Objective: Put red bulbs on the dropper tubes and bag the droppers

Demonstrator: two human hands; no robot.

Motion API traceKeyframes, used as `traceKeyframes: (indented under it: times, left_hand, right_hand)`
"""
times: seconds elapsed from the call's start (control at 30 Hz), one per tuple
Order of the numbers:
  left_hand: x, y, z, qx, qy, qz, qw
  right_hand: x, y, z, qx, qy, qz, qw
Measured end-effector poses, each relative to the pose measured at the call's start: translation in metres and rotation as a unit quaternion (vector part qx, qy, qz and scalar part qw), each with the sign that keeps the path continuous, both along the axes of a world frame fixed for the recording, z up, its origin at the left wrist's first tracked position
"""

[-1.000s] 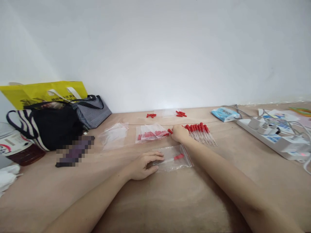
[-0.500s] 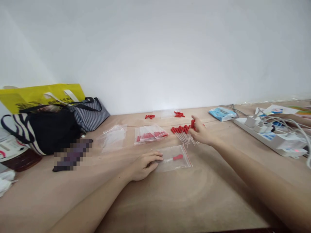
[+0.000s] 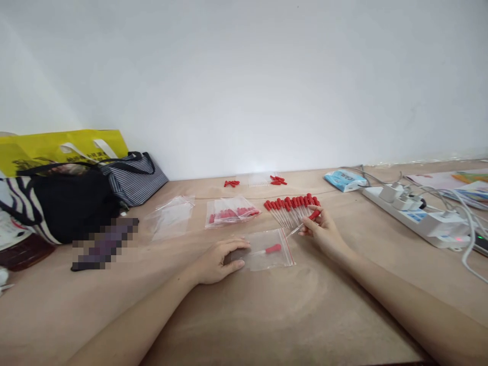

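Note:
My right hand pinches a glass dropper with a red rubber bulb. Its tube slants down to the left, and the tip is close to the red-lined edge of a clear zip bag. Inside that bag lies another red-bulbed dropper. My left hand rests flat on the bag's left end, thumb and fingers apart. Just behind my right hand, a row of droppers lies side by side, bulbs toward the wall.
Left of the row are a filled bag of red-bulbed droppers and flat clear bags. Loose red bulbs lie near the wall. A blue packet and power strip with cables stand right; bags crowd the left.
My right hand has drawn a dropper out of the row and brought it nearer, toward the zip bag. My left hand stays on the bag. The view has shifted slightly.

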State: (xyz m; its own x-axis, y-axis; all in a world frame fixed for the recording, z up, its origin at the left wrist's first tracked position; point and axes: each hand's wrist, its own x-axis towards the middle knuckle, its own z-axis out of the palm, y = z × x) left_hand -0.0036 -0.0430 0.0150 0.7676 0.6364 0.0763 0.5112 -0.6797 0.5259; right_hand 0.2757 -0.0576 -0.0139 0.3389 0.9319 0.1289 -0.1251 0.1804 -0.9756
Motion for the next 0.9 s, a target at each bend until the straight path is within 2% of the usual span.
traceKeyframes:
  times: [0.13,0.2,0.3,0.47,0.6,0.67,0.77,0.83,0.9]
  left_hand:
    - [0.002,-0.003,0.001,0.009,0.01,0.017,1.0]
    - [0.002,-0.004,0.002,0.011,0.012,0.02,1.0]
    - [0.001,-0.004,0.002,0.011,0.018,0.024,0.999]
    - [0.001,-0.005,0.002,-0.004,0.039,0.032,0.999]
    - [0.001,-0.004,0.002,0.008,0.026,0.025,0.999]
    - [0.002,-0.003,0.0,0.015,0.017,0.017,1.0]
    - [0.002,-0.002,-0.001,0.023,0.008,0.002,1.0]
    - [0.003,-0.002,-0.001,0.024,0.004,-0.005,1.0]
    - [0.003,-0.002,0.0,0.02,0.0,-0.007,1.0]
  right_hand:
    - [-0.012,-0.006,-0.001,-0.037,0.088,0.078,0.992]
    - [-0.017,-0.009,0.001,-0.049,0.097,0.119,0.987]
    - [-0.022,-0.013,0.003,-0.067,0.034,0.164,0.984]
    - [-0.023,-0.013,0.0,-0.073,-0.095,0.183,0.976]
    - [-0.023,-0.01,-0.002,-0.094,-0.17,0.216,0.957]
    - [-0.023,-0.01,-0.001,-0.061,-0.206,0.255,0.943]
    - [-0.023,-0.01,0.001,-0.015,-0.205,0.331,0.921]
    - [-0.023,-0.011,0.001,-0.038,-0.19,0.353,0.915]
    - [-0.022,-0.01,-0.002,-0.071,-0.177,0.347,0.918]
